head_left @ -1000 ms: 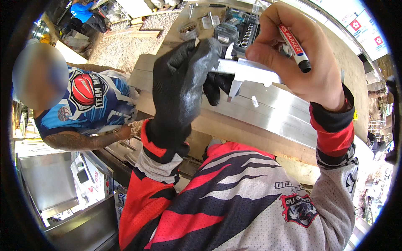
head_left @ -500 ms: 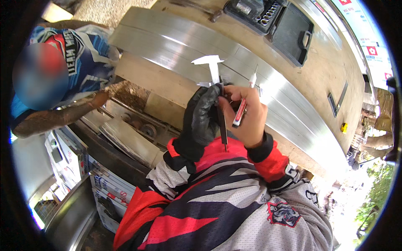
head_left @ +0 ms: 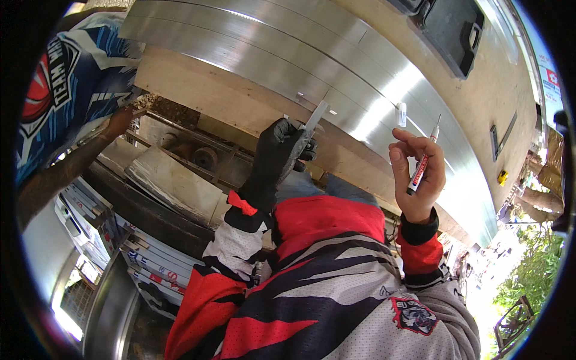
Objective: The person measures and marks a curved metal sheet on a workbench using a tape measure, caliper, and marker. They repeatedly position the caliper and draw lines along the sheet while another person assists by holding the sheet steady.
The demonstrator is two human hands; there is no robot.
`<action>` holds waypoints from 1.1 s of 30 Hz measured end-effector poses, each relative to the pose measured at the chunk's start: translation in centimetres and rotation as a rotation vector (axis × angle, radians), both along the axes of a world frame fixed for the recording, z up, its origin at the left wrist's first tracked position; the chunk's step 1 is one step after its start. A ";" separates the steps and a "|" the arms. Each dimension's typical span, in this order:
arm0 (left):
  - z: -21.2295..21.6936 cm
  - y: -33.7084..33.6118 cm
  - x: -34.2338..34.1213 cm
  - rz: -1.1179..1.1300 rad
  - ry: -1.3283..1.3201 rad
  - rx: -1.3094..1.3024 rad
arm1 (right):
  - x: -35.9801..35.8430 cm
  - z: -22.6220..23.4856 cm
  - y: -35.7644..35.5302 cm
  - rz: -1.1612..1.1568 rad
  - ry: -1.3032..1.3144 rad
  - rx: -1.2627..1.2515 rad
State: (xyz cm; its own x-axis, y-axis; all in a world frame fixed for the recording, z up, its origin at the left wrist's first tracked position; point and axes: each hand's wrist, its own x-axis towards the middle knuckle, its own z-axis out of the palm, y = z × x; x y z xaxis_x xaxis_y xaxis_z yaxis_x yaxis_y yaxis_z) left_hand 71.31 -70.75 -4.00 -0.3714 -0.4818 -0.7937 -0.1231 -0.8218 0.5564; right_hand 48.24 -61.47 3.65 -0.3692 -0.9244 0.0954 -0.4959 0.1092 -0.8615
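My left hand (head_left: 281,147), in a black glove, is closed around a metal caliper (head_left: 316,115). The caliper's grey bar slants up past the fingers, over the near edge of the table, and the glove hides much of it. My bare right hand (head_left: 425,180) holds a red and white marker pen (head_left: 419,173) against the palm, with thumb and index finger apart. Its thin nib points up and away from me. Just beyond that hand, a small white cap-shaped piece (head_left: 401,114) rests on the long shiny metal strips (head_left: 288,54).
The strips lie along a wooden table (head_left: 198,75). Farther back are an open black case (head_left: 450,36), a black-handled square (head_left: 503,137) and a small yellow item (head_left: 502,177). At the left stands another person, a hand (head_left: 122,120) near the table's lower frame. Flat boards (head_left: 174,180) lie below.
My hands have drawn apart, the right one moving to the right with the marker pen. The caliper has turned in my left hand. The view has shifted, and the other person appears closer.
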 end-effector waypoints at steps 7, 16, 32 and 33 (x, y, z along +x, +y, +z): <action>1.1 -0.9 -1.1 0.009 -0.120 -0.032 | -0.1 -0.5 0.0 0.093 -0.016 0.051; 1.4 -1.4 -1.9 0.005 -0.194 -0.018 | -1.4 -1.7 -3.7 0.173 -0.411 0.050; 1.7 -1.1 -2.1 0.060 -0.202 -0.048 | 0.5 -5.0 -9.7 0.115 -0.486 0.226; 1.7 -1.1 -2.0 0.057 -0.205 -0.040 | 0.5 -5.0 -9.7 0.122 -0.478 0.232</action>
